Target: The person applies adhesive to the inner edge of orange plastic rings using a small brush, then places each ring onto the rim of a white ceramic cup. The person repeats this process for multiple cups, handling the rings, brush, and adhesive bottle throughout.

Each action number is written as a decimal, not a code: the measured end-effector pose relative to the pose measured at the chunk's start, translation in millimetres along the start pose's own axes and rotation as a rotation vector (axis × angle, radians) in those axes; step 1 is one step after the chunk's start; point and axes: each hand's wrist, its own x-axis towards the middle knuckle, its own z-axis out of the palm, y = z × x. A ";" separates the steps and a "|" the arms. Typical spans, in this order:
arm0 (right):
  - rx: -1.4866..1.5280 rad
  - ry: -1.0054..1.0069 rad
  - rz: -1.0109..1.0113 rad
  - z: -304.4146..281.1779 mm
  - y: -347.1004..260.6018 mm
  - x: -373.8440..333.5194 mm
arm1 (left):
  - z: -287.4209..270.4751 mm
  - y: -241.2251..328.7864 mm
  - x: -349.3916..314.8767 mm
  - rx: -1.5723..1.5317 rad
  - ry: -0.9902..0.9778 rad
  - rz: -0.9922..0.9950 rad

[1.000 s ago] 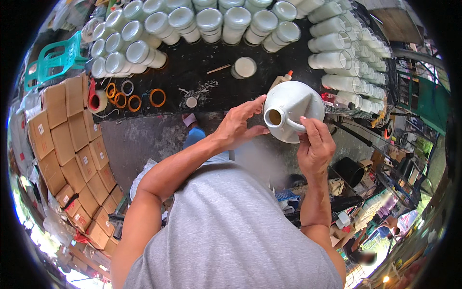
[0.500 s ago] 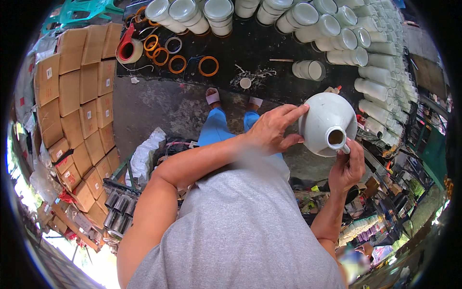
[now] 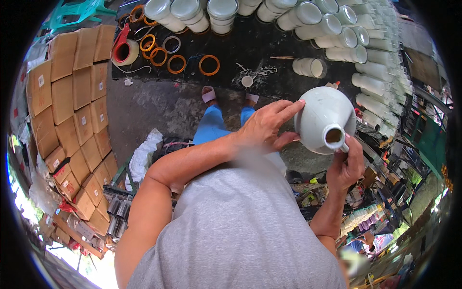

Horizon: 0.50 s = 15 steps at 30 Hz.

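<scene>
A pale grey, cone-shaped vessel [image 3: 320, 113] with a short round neck is held out to the right, its dark opening turned toward me. The fingertips and thumb of my left hand [image 3: 269, 126] grip its left side. At the lower right, my right hand [image 3: 347, 166] is closed on a small handle-like part beside the neck. Beyond the vessel, a single glass jar [image 3: 309, 68] of white material lies or stands on the black table [image 3: 231, 41]. I cannot tell what, if anything, is inside the vessel.
Rows of white-filled glass jars [image 3: 344, 53] line the table's back and right. Orange tape rolls [image 3: 209, 65], a red tape dispenser [image 3: 124, 50], a small white cup [image 3: 247, 81] and a thin stick [image 3: 281, 57] lie there too. Stacked cardboard boxes [image 3: 62, 98] stand at left.
The vessel and both hands have shifted very slightly left in view. The whole scene has turned a little with my head; both hands keep their hold.
</scene>
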 end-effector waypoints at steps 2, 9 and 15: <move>-0.062 -0.061 -0.002 5.2 9.7 5.0 | -3.7 -9.8 5.5 0.066 -0.110 -0.017; -0.517 -0.579 0.161 16.9 99.1 -5.7 | -30.3 -103.7 -39.1 0.532 -0.284 -0.393; -0.580 -0.400 0.059 9.9 153.4 6.5 | -88.1 -160.4 -144.7 0.638 -0.111 -0.720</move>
